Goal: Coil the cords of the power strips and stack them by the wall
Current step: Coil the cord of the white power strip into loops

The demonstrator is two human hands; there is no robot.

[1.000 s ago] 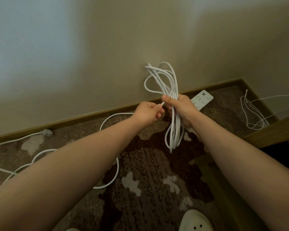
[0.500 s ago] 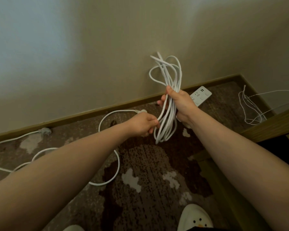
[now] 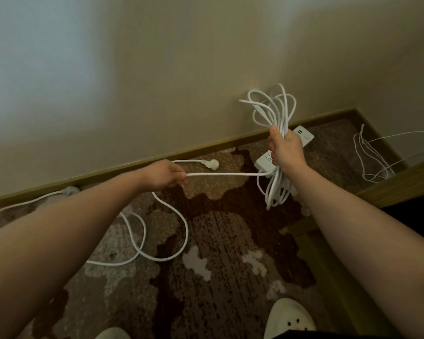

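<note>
One white power strip [image 3: 282, 152] lies by the wall, two plugs [image 3: 212, 164] [image 3: 70, 191] rest along the baseboard, two hands [image 3: 163, 177] [image 3: 285, 150] hold cord, and two pale shoes [image 3: 289, 316] [image 3: 113, 333] show below.

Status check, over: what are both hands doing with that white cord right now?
Right hand grips coiled bundle. Left hand pinches cord, taut between hands. Loose cord on carpet, uncoiled. Nothing blocking.
</note>
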